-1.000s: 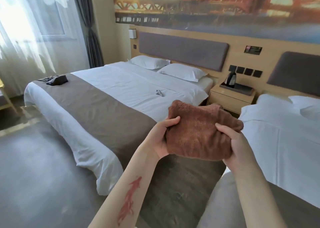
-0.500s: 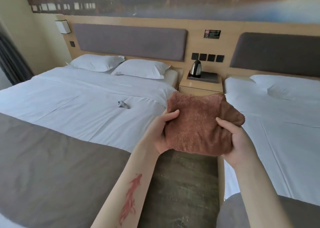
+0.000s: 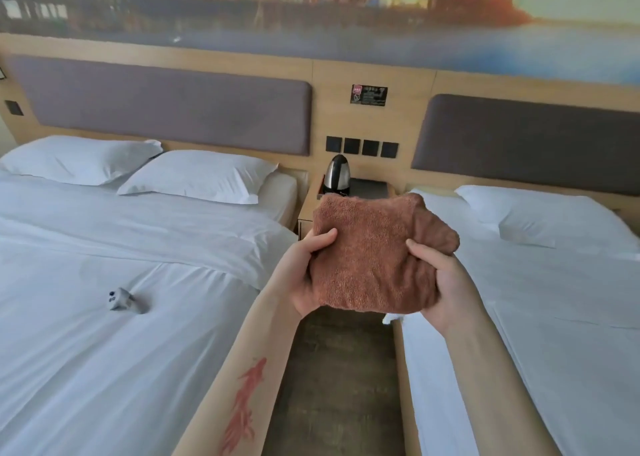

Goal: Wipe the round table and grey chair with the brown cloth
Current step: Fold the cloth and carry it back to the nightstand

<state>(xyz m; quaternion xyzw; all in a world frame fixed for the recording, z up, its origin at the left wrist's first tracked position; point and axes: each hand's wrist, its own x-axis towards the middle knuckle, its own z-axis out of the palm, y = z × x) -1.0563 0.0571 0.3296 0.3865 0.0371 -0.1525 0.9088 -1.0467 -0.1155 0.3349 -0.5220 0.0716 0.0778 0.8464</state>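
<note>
Two beds fill most of the view: the wider left bed (image 3: 104, 334) with white sheets and two white pillows (image 3: 138, 171), and the right bed (image 3: 571, 317) with one white pillow (image 3: 526, 213). Behind them runs a wooden wall panel with two grey padded headboards (image 3: 166, 105), and above it a mural of a red bridge (image 3: 346, 1). Between the beds a strip of dark wood-look floor (image 3: 339, 386) leads to a bedside cabinet, on which stands a steel kettle (image 3: 337, 173) beside a dark tray. Four black switches (image 3: 362, 147) sit in a row on the panel above the kettle. The brown cloth (image 3: 377, 251), folded into a thick bundle, is held up in the air over the gap between the beds. The left hand (image 3: 304, 272) grips its left edge, thumb on top, and the right hand (image 3: 440, 282) grips its right edge, thumb pressed into the pile. A red mark runs along the left forearm (image 3: 242, 369). One small grey object (image 3: 121, 299), too small to identify, lies on the left bed.
</note>
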